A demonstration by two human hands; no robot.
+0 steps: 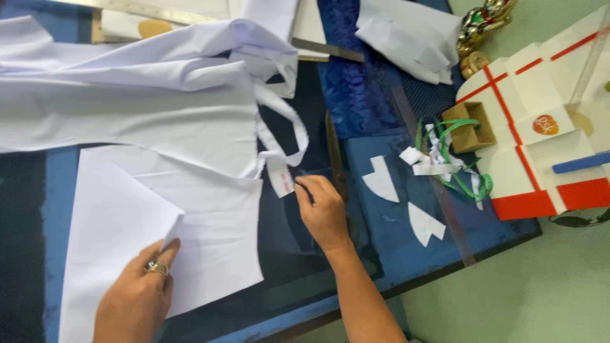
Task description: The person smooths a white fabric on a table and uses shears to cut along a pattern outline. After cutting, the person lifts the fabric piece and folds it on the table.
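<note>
Right hand's grip (304, 185) hides its object.

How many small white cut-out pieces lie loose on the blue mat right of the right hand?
2. One cut-out lies just right of the right hand; the other lies lower and farther right. More scraps are tangled with the green tape measure, so some may be hidden.
</note>
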